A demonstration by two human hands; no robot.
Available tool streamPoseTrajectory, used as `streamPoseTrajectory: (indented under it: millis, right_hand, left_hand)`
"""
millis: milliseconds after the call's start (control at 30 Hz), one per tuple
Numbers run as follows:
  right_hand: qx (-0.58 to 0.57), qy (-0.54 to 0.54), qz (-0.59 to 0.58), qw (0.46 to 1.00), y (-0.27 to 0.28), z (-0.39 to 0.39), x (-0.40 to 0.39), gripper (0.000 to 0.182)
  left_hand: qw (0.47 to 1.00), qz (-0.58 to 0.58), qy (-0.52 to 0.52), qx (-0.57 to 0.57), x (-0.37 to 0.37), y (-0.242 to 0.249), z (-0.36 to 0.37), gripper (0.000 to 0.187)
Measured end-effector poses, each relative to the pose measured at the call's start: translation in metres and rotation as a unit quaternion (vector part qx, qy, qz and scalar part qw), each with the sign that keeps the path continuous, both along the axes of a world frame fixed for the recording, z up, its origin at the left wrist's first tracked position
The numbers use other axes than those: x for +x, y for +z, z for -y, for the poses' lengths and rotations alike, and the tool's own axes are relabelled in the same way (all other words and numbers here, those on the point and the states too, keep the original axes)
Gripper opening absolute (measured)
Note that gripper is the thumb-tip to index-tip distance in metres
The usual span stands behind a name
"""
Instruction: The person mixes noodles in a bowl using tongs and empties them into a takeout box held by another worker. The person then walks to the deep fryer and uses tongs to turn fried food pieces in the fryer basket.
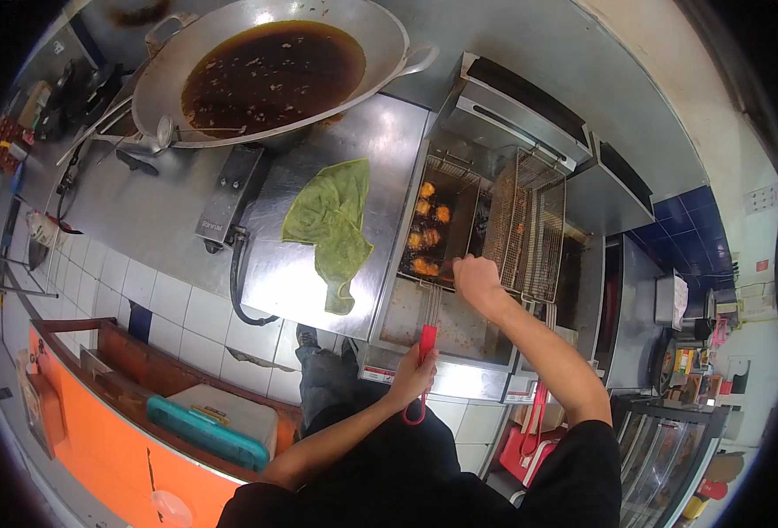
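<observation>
My left hand (412,377) is wrapped round the red handle (428,339) of a wire fryer basket (405,264); a red cord loop hangs below the grip. Several golden-brown fried pieces (431,238) lie in that basket, within the left part of the deep fryer (446,374). Over the basket's near right corner is my right hand (475,275), its fingers closed in a pinch; I cannot tell what they hold. Just to its right a second wire basket (543,224) sits raised in the fryer.
On the steel counter left of the fryer lies a green cloth (332,220). Behind it stands a large wok (389,44) of dark oil with a ladle (166,132) at its rim. An orange counter (98,440) is at lower left. A glass-sided cabinet (670,449) stands at right.
</observation>
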State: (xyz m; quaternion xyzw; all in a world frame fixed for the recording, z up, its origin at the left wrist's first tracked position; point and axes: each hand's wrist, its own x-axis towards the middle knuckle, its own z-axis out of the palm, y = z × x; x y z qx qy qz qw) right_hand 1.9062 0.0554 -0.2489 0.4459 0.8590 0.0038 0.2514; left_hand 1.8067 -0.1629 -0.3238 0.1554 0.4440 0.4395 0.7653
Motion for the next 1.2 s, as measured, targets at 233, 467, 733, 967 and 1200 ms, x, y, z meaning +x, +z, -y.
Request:
streamPoseTrajectory:
  millis: [233,467,733,967,1200]
  right_hand:
    - [0.074,-0.014,-0.028,0.997,0.012,0.006,0.008,0.019]
    - [0.085,-0.009,-0.041,0.995,-0.004,0.001,0.009,0.018]
    - [-0.019,-0.071,-0.046,0.996,-0.021,0.012,0.023,0.023]
    - [-0.054,-0.181,-0.13,0.973,0.005,0.007,0.017,0.037]
    - [-0.069,-0.215,-0.139,0.964,0.031,-0.008,0.015,0.035]
  left_hand:
    - [1.0,0.013,-0.001,-0.008,-0.002,0.007,-0.001,0.021]
    - [1.0,-0.009,-0.002,-0.003,-0.001,0.005,-0.003,0.021]
    - [1.0,-0.01,-0.008,-0.013,-0.003,0.007,-0.005,0.022]
    - [1.0,-0.004,-0.005,-0.009,-0.003,0.0,-0.004,0.021]
    - [1.0,0.006,-0.012,0.0,-0.004,-0.002,-0.003,0.021]
